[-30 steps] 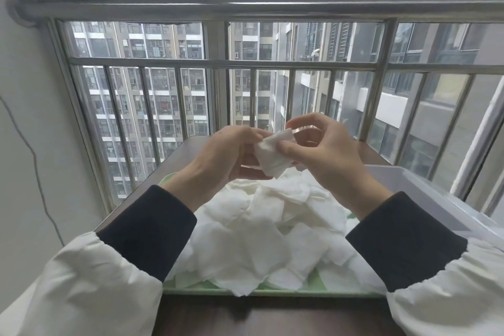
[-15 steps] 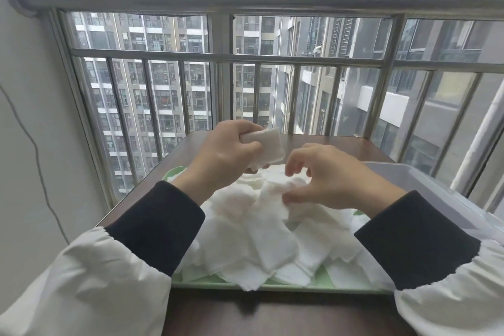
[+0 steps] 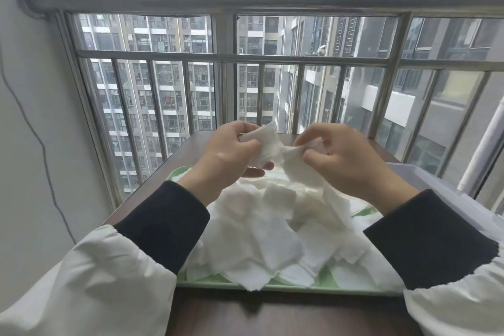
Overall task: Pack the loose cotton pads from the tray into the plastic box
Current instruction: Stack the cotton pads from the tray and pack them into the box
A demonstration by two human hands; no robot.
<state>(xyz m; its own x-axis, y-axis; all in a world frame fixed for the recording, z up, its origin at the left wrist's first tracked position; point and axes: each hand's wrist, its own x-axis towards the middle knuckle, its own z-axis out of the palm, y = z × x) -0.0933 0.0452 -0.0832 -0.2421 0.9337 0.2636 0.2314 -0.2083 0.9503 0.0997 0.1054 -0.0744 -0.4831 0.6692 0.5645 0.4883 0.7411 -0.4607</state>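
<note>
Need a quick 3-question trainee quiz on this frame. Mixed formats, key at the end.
1. True or false: the left hand and the right hand each hold cotton pads above the tray.
2. Where is the plastic box? A) left of the tray B) right of the tray C) stacked on the tray
3. Fill in: the tray's rim is ___ in colour.
Key: 1 true; 2 B; 3 green.
</note>
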